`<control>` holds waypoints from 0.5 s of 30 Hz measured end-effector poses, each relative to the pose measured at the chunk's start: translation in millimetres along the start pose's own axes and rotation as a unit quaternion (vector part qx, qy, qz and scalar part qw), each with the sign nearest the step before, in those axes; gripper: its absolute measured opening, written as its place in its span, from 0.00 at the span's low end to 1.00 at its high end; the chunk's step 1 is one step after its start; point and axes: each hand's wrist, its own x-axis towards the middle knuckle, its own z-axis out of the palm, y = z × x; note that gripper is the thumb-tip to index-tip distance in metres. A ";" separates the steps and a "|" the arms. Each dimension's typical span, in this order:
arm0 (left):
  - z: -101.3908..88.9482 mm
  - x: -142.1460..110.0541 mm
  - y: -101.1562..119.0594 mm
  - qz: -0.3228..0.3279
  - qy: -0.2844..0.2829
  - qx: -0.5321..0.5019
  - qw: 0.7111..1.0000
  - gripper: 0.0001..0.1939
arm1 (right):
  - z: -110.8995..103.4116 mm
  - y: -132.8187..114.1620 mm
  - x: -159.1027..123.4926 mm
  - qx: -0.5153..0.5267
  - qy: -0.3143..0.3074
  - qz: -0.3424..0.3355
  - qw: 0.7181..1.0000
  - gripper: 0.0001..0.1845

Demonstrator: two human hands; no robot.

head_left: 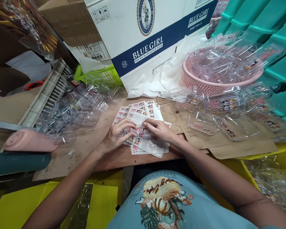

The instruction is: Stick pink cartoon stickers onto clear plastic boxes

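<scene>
A small clear plastic piece [143, 131] lies between my hands, over a pile of printed sticker sheets [124, 112] with red lettering and little cartoon figures. My left hand [119, 133] grips its left side, thumb below and forefinger above. From the right, my right hand [159, 128] presses its closed fingertips on the piece's upper edge. Whether a sticker is pinched there too is too small to tell. Beneath my right wrist a whitish translucent sheet [154, 149] hangs towards the table's front edge.
Clear plastic cases [73, 106] are heaped at left, near a pink bottle [30, 140]. A pink basket [205, 83] of clear cases stands right, with stickered cases [203, 123] before it. A beer carton [154, 41] rises behind; teal bins [282, 68] are stacked far right.
</scene>
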 end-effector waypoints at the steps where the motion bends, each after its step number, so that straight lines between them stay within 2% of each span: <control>1: 1.9 -2.0 -0.4 0.001 0.014 0.002 1.000 0.10 | -0.1 0.4 0.0 0.002 0.000 0.001 1.000 0.19; 5: 10.6 -5.1 -6.5 0.003 0.037 -0.017 0.999 0.13 | -0.1 2.3 0.0 0.003 0.000 0.009 1.000 0.20; 10: 11.8 -2.5 -13.5 0.018 0.036 -0.051 0.998 0.09 | 0.2 2.3 0.2 0.003 0.003 0.005 1.000 0.20; 15: 14.7 -1.4 -4.8 0.050 0.031 0.035 0.998 0.06 | 0.1 -2.6 0.1 -0.021 -0.011 -0.001 1.000 0.19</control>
